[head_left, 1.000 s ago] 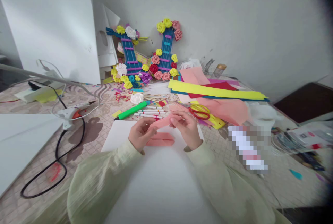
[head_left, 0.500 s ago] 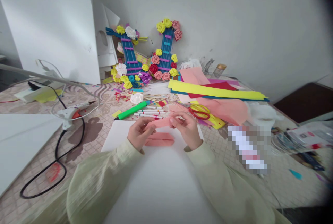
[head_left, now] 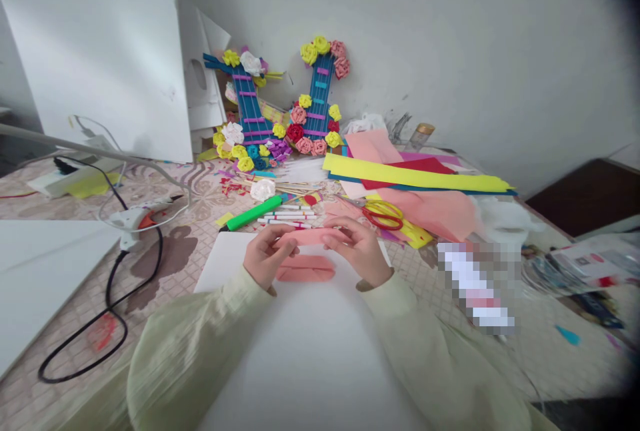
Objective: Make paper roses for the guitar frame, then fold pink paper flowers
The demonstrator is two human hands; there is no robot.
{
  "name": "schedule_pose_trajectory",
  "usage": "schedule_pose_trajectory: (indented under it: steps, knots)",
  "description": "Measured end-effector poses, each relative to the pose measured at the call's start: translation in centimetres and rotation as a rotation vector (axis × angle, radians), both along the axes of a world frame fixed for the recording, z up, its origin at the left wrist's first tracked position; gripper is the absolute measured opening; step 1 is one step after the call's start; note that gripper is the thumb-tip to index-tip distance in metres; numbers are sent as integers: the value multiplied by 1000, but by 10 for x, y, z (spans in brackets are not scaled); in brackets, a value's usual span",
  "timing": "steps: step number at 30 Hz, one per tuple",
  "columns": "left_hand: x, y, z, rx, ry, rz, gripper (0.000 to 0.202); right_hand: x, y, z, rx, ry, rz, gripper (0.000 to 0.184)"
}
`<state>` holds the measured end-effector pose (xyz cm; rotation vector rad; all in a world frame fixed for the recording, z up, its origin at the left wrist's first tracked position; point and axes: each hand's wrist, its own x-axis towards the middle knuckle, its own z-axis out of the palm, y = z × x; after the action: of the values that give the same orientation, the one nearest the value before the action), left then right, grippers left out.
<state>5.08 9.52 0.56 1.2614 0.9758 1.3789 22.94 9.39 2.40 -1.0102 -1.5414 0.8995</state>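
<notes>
Stretched between my hands is a strip of pink crepe paper (head_left: 311,237), held a little above the white board (head_left: 310,337). My left hand (head_left: 267,256) pinches its left end between thumb and fingers. At the other end my right hand (head_left: 361,251) grips it, the thumb pressed on the near side. Just below, on the board, lies a folded piece of pink paper (head_left: 306,269), apart from both hands. Behind the hands are several white markers (head_left: 287,217) and a green roll (head_left: 255,213). My fingers partly hide the strip's ends.
Red- and yellow-handled scissors (head_left: 383,214) lie right of the markers, near a long yellow paper strip (head_left: 420,173). Two flower-decorated blue guitar shapes (head_left: 320,94) lean at the back. A glue gun (head_left: 133,221) with a looping black cable is on the left.
My right hand has slid slightly along the pink strip, its fingers now laid further over the top edge. The strip sits more level. The folded piece stays put.
</notes>
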Motion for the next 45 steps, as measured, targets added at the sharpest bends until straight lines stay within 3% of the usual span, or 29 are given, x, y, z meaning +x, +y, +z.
schedule_pose_trajectory:
  steps: [9, 16, 21, 28, 31, 35, 39, 45]
  knots:
    - [1, -5, 7, 6, 49, -43, 20, -1, -1, -1, -33, 21, 54, 10]
    - [0, -5, 7, -2, 106, -13, 19, 0, 0, -1, -82, -53, 4, 17]
    - [-6, 0, 2, 74, 255, -12, 24, 2, 0, -1, -136, -51, 56, 13]
    - [-22, 13, 3, 233, 681, -104, 34, 18, 2, 3, -214, -20, -19, 15]
    - [-27, 16, 7, 274, 726, -151, 29, 26, -2, -1, -251, -16, -47, 16]
    - [-29, 14, 9, 493, 839, -310, 28, 39, -5, -6, -283, -45, -126, 17]
    - [-26, 9, 2, 555, 1009, -419, 32, 51, -3, -5, -280, -69, -200, 17]
    - [-24, 9, -10, 581, 1081, -433, 20, 52, -2, -3, -273, -38, -188, 18]
